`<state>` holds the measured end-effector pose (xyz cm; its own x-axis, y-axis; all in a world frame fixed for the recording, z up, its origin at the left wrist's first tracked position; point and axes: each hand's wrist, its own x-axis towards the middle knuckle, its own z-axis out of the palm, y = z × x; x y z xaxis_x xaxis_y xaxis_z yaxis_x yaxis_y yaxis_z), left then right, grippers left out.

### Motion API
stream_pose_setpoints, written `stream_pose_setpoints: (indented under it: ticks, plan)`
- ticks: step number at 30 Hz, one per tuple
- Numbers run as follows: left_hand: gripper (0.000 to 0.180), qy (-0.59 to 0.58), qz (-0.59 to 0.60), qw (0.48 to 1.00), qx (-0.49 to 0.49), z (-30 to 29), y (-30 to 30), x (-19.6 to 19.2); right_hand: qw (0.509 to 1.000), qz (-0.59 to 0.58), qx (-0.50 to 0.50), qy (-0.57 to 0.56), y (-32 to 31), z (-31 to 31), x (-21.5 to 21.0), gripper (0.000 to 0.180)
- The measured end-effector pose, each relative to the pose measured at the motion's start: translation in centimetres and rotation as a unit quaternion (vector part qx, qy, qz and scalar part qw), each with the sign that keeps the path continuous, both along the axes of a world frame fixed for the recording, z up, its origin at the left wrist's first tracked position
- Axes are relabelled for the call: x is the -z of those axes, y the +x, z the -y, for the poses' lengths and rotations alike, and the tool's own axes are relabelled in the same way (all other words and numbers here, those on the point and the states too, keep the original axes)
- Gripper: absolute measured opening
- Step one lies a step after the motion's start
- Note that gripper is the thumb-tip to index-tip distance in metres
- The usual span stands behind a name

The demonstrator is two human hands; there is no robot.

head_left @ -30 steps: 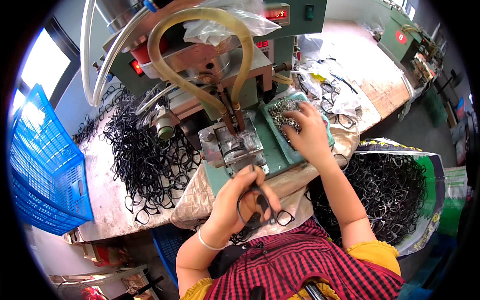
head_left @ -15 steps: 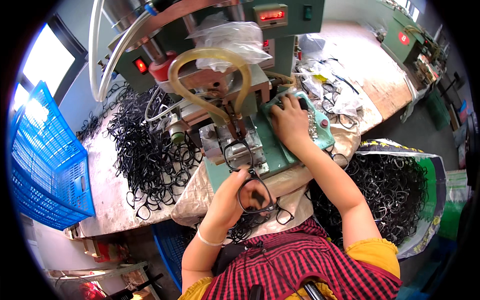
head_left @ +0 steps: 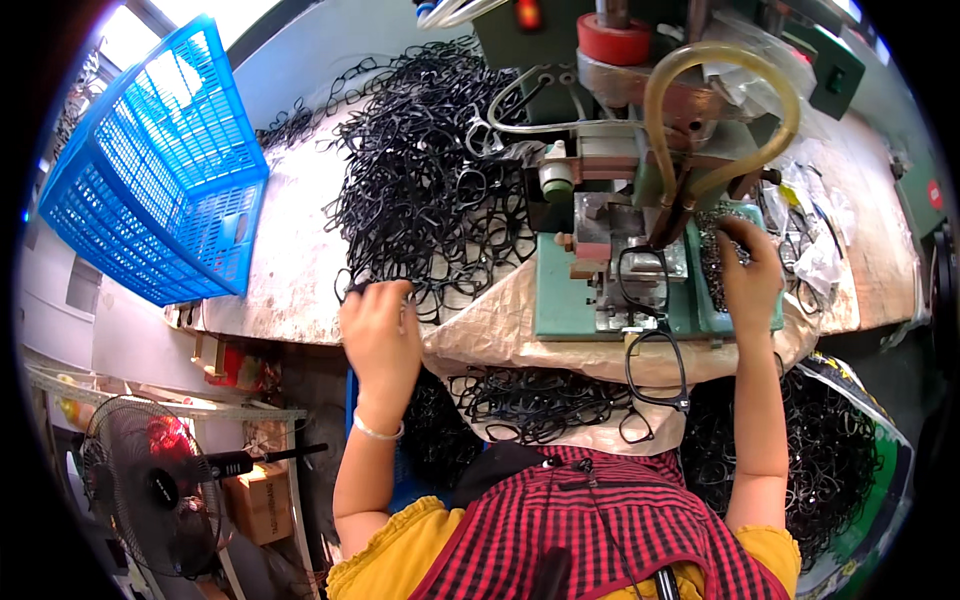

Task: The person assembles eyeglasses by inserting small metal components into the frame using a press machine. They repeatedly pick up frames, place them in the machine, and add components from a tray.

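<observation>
A black frame is pinched from the heap on the bench by the left hand. Small parts in the tray are touched by the right hand, fingers curled. Frames are judged light, springy, tangle-prone; best gripped at the rim.

Left fingers hidden among black frames

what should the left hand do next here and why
Probably close on one black frame and lift it clear. The left hand rests at the near edge of the pile of black frames, while the right hand is at the small parts beside the machine.
</observation>
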<state>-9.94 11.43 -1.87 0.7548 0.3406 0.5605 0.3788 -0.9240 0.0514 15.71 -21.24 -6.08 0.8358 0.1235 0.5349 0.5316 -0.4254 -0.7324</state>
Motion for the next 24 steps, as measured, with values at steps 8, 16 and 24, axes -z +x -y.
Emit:
stream_pose_setpoints:
  ticks: [8, 16, 24]
  plan:
    - [0.033, 0.0, -0.094, 0.995, -0.044, -4.5, 1.3, 6.9, 0.995, 0.027, 0.074, -0.058, -2.0, 5.0, 1.7, 0.015]
    - [0.026, -0.491, 0.163, 0.849, 0.105, -2.1, 3.0, 3.8, 0.999, 0.002, -0.036, 0.023, -4.8, 4.1, -2.4, 0.018]
    - [0.02, -0.574, 0.302, 0.736, 0.195, 3.7, 7.0, 5.0, 0.96, -0.091, -0.159, 0.214, -4.3, -4.8, -4.3, 0.036]
